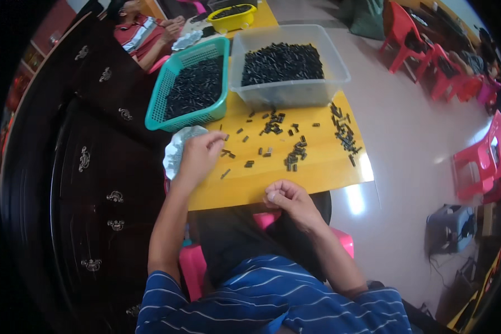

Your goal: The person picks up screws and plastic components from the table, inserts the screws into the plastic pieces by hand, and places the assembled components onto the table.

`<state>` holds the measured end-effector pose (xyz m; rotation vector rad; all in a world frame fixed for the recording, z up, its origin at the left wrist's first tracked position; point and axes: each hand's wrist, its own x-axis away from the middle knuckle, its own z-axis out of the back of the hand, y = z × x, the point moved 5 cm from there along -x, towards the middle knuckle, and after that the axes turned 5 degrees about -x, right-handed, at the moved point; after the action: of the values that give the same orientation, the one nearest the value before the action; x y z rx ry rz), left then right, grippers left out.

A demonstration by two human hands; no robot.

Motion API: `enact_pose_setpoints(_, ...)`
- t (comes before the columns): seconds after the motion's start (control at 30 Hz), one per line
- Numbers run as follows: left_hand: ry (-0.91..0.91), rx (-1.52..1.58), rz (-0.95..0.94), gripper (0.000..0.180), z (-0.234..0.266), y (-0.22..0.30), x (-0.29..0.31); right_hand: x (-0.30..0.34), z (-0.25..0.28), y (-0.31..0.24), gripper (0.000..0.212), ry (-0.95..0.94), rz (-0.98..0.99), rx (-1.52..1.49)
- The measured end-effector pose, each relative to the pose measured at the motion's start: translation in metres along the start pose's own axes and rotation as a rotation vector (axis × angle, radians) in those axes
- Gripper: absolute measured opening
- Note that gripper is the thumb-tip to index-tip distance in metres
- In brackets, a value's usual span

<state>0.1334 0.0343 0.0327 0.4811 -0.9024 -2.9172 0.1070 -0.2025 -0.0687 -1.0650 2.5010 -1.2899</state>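
Observation:
My left hand (pixel 201 157) reaches over the left side of the yellow table (pixel 250 186). Its thumb and forefinger are pinched together, and a small black tube-like piece shows at the tips. At the table's near edge, my right hand (pixel 293 204) is closed, thumb against curled fingers; whatever it may hold is hidden. Between and beyond the hands lie loose black pieces (pixel 296 153), some in small clusters, with another scattered strip of black pieces (pixel 344 133) along the right edge. A pale, wavy-edged dish (pixel 175 153) sits partly behind my left hand.
A teal perforated basket (pixel 158 94) and a translucent plastic tub (pixel 289 94), both holding many black pieces, stand at the table's far end. Beyond them are a yellow basin (pixel 232 22) and a seated person (pixel 145 36). Dark cabinets (pixel 103 167) line the left; red chairs (pixel 481 161) stand right.

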Motion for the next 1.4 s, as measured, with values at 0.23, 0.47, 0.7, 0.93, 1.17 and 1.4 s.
enact_pose_setpoints(0.23, -0.117, -0.081, -0.176, 0.013, -0.066, 0.026, 0.008, -0.002, -0.003, 0.008, 0.013, -0.132, -0.005, -0.022)
enact_pose_setpoints(0.47, -0.004, -0.227, -0.382, 0.011, -0.106, 0.056, -0.026, -0.003, 0.0, 0.014, 0.011, -0.104, 0.027, 0.012)
enact_pose_setpoints(0.7, -0.111, -0.395, -0.444, 0.008, -0.14, 0.051, -0.045, -0.005, 0.004, 0.013, 0.012, -0.129, 0.019, 0.057)
enact_pose_setpoints(0.93, -0.138, -0.406, -0.414, 0.005, -0.146, 0.054, -0.048, -0.004, 0.006, 0.008, 0.014, -0.132, 0.039, 0.054)
enact_pose_setpoints(1.17, -0.118, -0.101, -0.299, 0.01, -0.145, 0.062, -0.067, -0.005, 0.006, 0.009, 0.01, -0.082, 0.095, 0.032)
enact_pose_setpoints(1.4, -0.169, -0.268, -0.371, 0.014, -0.156, 0.058, -0.069, -0.006, 0.009, 0.008, 0.01, -0.047, 0.113, 0.086)
